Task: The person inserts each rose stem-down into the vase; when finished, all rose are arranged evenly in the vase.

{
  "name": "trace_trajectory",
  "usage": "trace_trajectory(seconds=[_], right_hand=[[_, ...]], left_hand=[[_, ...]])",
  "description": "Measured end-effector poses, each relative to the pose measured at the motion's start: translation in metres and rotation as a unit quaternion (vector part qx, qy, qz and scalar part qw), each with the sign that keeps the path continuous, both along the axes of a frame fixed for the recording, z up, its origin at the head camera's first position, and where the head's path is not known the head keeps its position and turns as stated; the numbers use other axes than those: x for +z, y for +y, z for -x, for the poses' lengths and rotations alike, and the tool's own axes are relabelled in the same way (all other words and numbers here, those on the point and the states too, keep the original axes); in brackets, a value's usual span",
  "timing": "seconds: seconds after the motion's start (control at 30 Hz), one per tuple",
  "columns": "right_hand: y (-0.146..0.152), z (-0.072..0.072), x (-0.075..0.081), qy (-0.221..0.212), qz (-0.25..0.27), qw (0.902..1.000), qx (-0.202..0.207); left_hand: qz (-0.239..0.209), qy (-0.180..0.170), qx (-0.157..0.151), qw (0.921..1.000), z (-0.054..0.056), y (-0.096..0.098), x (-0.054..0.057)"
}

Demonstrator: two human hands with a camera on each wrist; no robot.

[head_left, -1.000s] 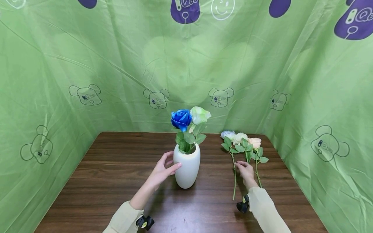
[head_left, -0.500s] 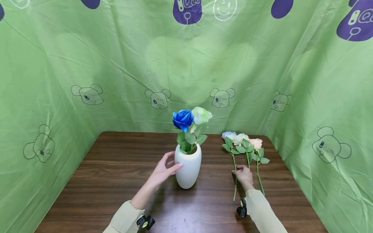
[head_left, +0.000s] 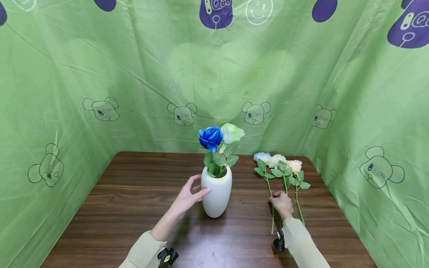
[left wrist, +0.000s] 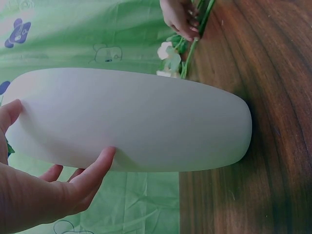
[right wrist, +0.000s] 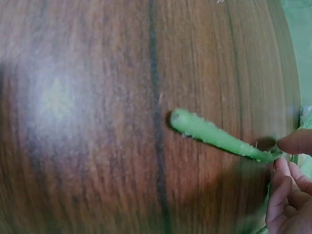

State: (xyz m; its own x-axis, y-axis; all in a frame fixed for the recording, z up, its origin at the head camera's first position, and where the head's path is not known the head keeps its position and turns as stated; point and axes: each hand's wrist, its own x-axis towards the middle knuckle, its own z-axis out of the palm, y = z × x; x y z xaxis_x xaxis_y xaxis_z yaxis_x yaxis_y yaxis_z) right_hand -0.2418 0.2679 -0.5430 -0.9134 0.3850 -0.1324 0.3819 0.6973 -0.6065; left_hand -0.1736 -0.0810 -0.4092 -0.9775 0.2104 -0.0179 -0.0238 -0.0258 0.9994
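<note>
A white vase (head_left: 217,197) stands upright on the table, holding a blue rose (head_left: 210,138) and a pale green-white rose (head_left: 232,133). My left hand (head_left: 188,195) grips the vase's left side, thumb on the front and fingers reaching behind. Its fingertips also press the smooth white wall in the left wrist view. To the right, my right hand (head_left: 282,204) pinches the stem of a pale lavender-blue flower (head_left: 262,158) near the tabletop. Below the thumb and fingers, the stem's cut green end (right wrist: 214,134) sticks out in the right wrist view.
A white flower (head_left: 276,160) and a peach flower (head_left: 295,165) lie beside the held one, stems toward me. The dark wooden table (head_left: 140,193) is enclosed by green printed curtains (head_left: 214,74) at the back and sides.
My right hand has slid slightly down the lavender-blue flower's stem and pinched it. The flower's head has shifted slightly left and its stem end slightly right. My left hand stays on the vase.
</note>
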Motion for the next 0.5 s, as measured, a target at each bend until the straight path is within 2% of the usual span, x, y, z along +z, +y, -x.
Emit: trace_trajectory(seconds=[0.1,0.3,0.43,0.5], right_hand=[[-0.0003,-0.0001,0.0004,0.002,-0.001,1.0000,0.000],[0.0007,0.0028,-0.0023,0.005,0.011,0.9998,0.018],[0.0003,0.0046,-0.0064,0.036,0.056,0.9971,0.037],[0.0006,0.0054,-0.0086,0.050,0.115,0.9909,0.050]], left_hand=[[0.003,0.002,0.001,1.0000,-0.0033,0.0010,0.0055],[0.003,0.001,0.002,1.0000,-0.0037,0.0007,0.0060],[0.004,0.000,0.002,1.0000,-0.0030,0.0002,0.0055],[0.005,0.000,0.002,1.0000,-0.0027,0.0001,0.0052]])
